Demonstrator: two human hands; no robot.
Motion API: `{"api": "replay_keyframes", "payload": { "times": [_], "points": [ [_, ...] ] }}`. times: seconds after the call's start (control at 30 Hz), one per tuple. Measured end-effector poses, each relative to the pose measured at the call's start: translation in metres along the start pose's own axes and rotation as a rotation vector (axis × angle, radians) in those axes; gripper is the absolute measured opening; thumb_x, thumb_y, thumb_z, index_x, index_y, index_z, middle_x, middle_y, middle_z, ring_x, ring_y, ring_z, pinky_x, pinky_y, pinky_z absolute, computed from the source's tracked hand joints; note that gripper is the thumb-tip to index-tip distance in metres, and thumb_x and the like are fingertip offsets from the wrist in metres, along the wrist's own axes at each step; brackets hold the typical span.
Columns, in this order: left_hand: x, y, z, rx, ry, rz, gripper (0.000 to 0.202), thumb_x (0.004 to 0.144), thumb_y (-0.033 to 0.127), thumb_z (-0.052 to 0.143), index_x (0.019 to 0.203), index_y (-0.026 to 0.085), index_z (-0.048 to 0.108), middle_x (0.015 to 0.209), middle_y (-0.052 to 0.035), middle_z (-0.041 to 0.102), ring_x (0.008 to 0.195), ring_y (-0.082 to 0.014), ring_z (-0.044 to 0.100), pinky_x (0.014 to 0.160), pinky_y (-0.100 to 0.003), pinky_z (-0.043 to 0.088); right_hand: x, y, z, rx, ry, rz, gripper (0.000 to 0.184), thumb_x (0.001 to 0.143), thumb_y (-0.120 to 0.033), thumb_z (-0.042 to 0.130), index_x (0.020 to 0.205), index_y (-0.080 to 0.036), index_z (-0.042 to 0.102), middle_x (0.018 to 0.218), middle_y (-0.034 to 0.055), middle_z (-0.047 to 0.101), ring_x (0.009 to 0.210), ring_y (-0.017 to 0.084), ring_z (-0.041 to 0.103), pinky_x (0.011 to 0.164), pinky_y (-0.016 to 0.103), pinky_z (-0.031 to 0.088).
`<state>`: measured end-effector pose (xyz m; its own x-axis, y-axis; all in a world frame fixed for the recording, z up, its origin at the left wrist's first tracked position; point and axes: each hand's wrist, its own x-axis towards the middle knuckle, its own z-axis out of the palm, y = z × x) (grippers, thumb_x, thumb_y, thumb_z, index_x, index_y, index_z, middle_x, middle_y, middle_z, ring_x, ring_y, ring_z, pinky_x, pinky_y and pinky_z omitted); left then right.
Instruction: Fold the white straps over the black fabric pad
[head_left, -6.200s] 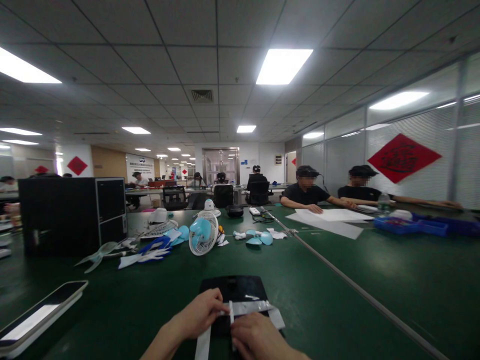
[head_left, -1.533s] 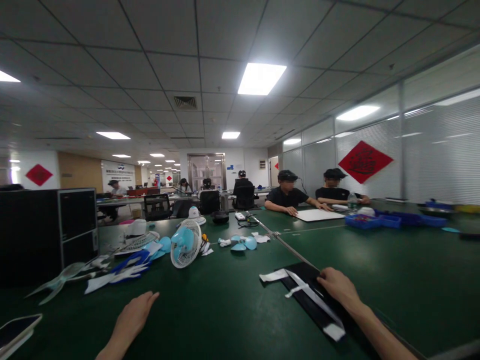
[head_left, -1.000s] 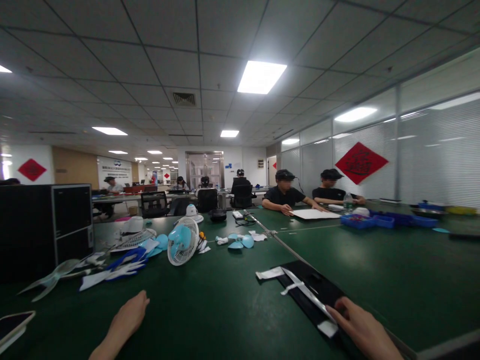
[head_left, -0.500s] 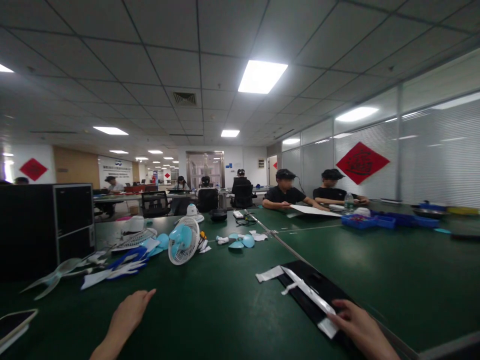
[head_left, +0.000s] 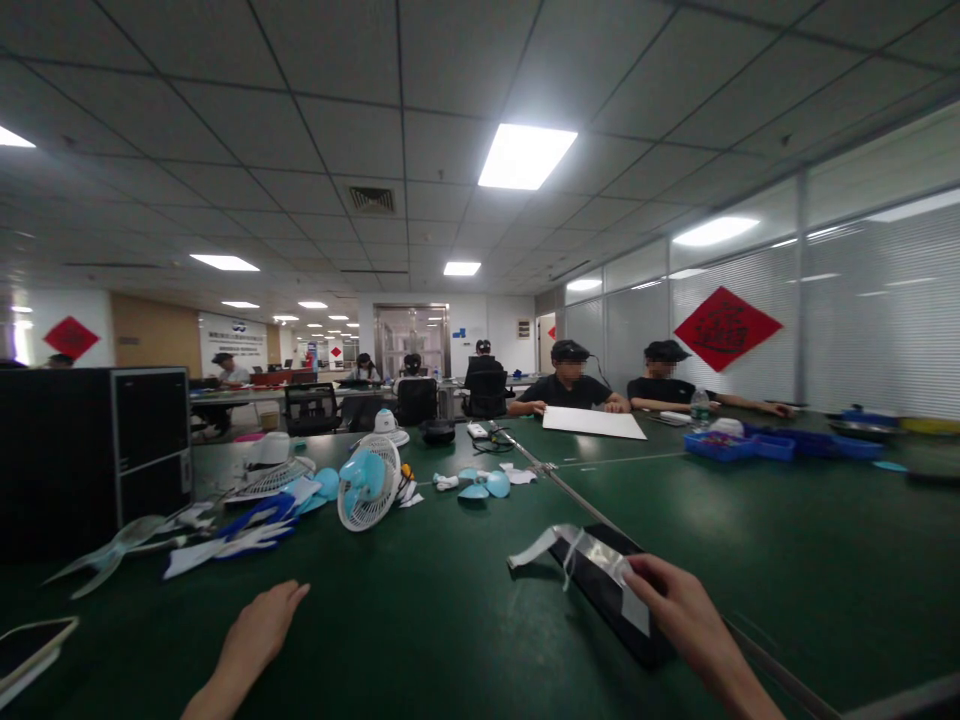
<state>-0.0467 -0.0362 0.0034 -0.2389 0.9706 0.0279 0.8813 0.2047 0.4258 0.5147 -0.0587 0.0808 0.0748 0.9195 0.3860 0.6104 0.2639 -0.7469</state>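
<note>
My right hand [head_left: 679, 612] is closed on the near edge of a flat black panel [head_left: 609, 592] wrapped with pale tape strips [head_left: 570, 547]. The panel is tilted up off the green table [head_left: 450, 610] at its far end, with a loose strip end hanging at the left. My left hand [head_left: 259, 625] lies flat on the table at the lower left, fingers stretched out, holding nothing.
A small blue-bladed desk fan [head_left: 367, 484], fan grilles, loose blades and blue-white gloves [head_left: 225, 530] lie at centre left. A black computer case [head_left: 94, 450] stands at the left, a phone [head_left: 30, 650] near the front edge. Two people sit at the far right with a white sheet [head_left: 592, 423] and blue trays [head_left: 724, 446].
My right hand has taken hold of the black panel's near edge and lifted it off the table, tilting it. My left hand stays flat. The far person's white sheet has moved.
</note>
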Motion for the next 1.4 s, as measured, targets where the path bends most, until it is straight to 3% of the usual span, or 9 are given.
{"api": "replay_keyframes", "payload": {
  "times": [0.13, 0.37, 0.57, 0.7, 0.8, 0.93, 1.1, 1.27, 1.4],
  "points": [
    [-0.004, 0.004, -0.003, -0.048, -0.029, 0.009, 0.053, 0.091, 0.054, 0.018, 0.086, 0.021, 0.059, 0.096, -0.0103, 0.069, 0.093, -0.0266, 0.065, 0.082, -0.038, 0.048, 0.026, -0.016, 0.01, -0.039, 0.095, -0.075, 0.04, 0.078, -0.046, 0.046, 0.094, -0.016, 0.069, 0.088, 0.0094, 0.073, 0.077, 0.023, 0.065, 0.069, 0.03, 0.048],
    [0.008, -0.007, 0.01, 0.038, 0.02, -0.004, 0.041, 0.093, 0.035, 0.019, 0.109, 0.017, 0.052, 0.116, -0.0147, 0.064, 0.102, -0.0248, 0.063, 0.084, -0.037, 0.047, 0.106, -0.019, 0.047, -0.436, 0.29, -0.27, 0.029, 0.087, -0.027, 0.041, 0.095, -0.015, 0.066, 0.094, 0.0093, 0.067, 0.081, 0.02, 0.062, 0.076, 0.028, 0.044],
    [0.007, -0.004, 0.008, 0.037, 0.029, -0.046, 0.045, 0.092, 0.04, 0.023, 0.117, 0.016, 0.053, 0.13, -0.0147, 0.057, 0.116, -0.0263, 0.057, 0.092, -0.04, 0.045, 0.131, -0.004, 0.097, -0.773, 0.055, -0.231, 0.025, 0.091, -0.015, 0.039, 0.098, -0.015, 0.063, 0.109, 0.0123, 0.061, 0.091, 0.021, 0.064, 0.075, 0.027, 0.044],
    [-0.003, 0.002, -0.001, -0.017, -0.046, 0.006, 0.048, 0.093, 0.047, 0.022, 0.095, 0.019, 0.06, 0.104, -0.0123, 0.069, 0.093, -0.025, 0.066, 0.08, -0.036, 0.049, 0.127, 0.006, 0.128, -0.788, -0.073, -0.219, 0.028, 0.087, -0.005, 0.039, 0.088, -0.013, 0.066, 0.101, 0.0144, 0.065, 0.089, 0.023, 0.066, 0.072, 0.029, 0.045],
    [-0.006, 0.006, -0.004, -0.012, -0.042, 0.025, 0.05, 0.093, 0.051, 0.021, 0.084, 0.02, 0.06, 0.091, -0.0105, 0.07, 0.083, -0.0243, 0.067, 0.074, -0.035, 0.049, 0.125, 0.012, 0.139, -0.795, -0.12, -0.195, 0.03, 0.085, -0.002, 0.038, 0.089, -0.011, 0.067, 0.099, 0.0163, 0.067, 0.09, 0.025, 0.067, 0.072, 0.03, 0.046],
    [-0.006, 0.007, -0.002, 0.071, 0.028, 0.027, 0.04, 0.093, 0.041, 0.023, 0.088, 0.021, 0.058, 0.098, -0.0093, 0.069, 0.09, -0.0235, 0.066, 0.075, -0.034, 0.047, 0.121, 0.017, 0.127, -0.783, -0.126, -0.191, 0.022, 0.085, -0.011, 0.048, 0.097, -0.014, 0.066, 0.105, 0.0136, 0.067, 0.097, 0.024, 0.065, 0.078, 0.029, 0.045],
    [-0.005, 0.005, 0.002, 0.119, 0.017, 0.006, 0.028, 0.092, 0.032, 0.031, 0.088, 0.02, 0.055, 0.098, -0.0091, 0.068, 0.087, -0.0212, 0.065, 0.071, -0.031, 0.046, 0.11, 0.03, 0.082, -0.784, -0.045, -0.161, 0.022, 0.085, -0.019, 0.049, 0.101, -0.015, 0.064, 0.105, 0.0134, 0.067, 0.103, 0.025, 0.061, 0.084, 0.03, 0.043],
    [-0.005, 0.004, 0.002, 0.101, -0.006, 0.017, 0.024, 0.092, 0.031, 0.034, 0.086, 0.02, 0.055, 0.097, -0.0086, 0.067, 0.085, -0.0202, 0.064, 0.071, -0.03, 0.046, 0.098, 0.059, 0.04, -0.806, 0.0, -0.015, 0.022, 0.085, -0.025, 0.05, 0.096, -0.014, 0.066, 0.1, 0.0148, 0.066, 0.095, 0.026, 0.063, 0.077, 0.031, 0.045],
    [-0.005, 0.007, 0.0, 0.108, -0.001, 0.011, 0.024, 0.093, 0.03, 0.034, 0.085, 0.02, 0.054, 0.096, -0.0091, 0.067, 0.085, -0.0205, 0.064, 0.07, -0.03, 0.045, 0.09, 0.072, 0.023, -0.802, -0.027, 0.103, 0.022, 0.086, -0.028, 0.05, 0.095, -0.014, 0.065, 0.1, 0.015, 0.066, 0.094, 0.026, 0.063, 0.073, 0.032, 0.045]
  ]
}}
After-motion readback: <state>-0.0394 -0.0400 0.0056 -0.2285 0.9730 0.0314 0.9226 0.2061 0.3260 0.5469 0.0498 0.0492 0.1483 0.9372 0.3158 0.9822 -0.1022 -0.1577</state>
